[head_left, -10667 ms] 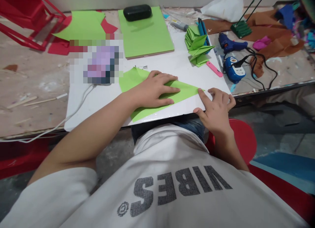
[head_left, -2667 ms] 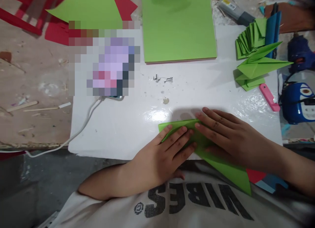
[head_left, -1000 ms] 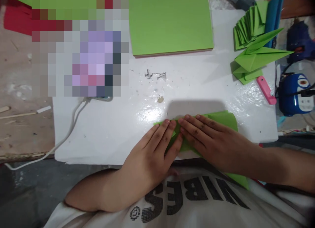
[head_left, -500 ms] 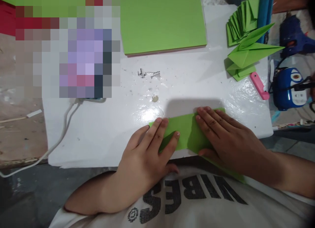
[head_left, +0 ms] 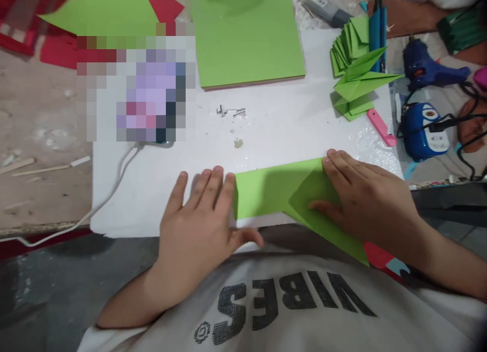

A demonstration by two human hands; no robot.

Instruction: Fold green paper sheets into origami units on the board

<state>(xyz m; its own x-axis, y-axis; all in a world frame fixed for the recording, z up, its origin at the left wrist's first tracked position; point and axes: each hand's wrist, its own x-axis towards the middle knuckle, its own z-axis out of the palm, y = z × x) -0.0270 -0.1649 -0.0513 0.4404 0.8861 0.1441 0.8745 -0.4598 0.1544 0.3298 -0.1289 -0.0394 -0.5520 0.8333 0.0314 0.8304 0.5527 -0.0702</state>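
Observation:
A folded green sheet of paper lies on the white board close to my body. One flap of it slants down over the board's near edge on the right. My left hand rests flat at the paper's left end, fingers spread and thumb out to the side. On the right end my right hand presses down with its fingers stretched out along the upper edge, the thumb over the paper. Folded green paper pieces stand at the board's upper right.
A stack of green paper lies at the back. Left of it is a pixelated phone-like object with a white cable. At right are a pink cutter, a blue glue gun, a blue adapter and a grey marker-like tool.
My left hand has slid left, off the middle of the paper to its left end. My right hand has shifted slightly right along the upper edge. The camera view has shifted too.

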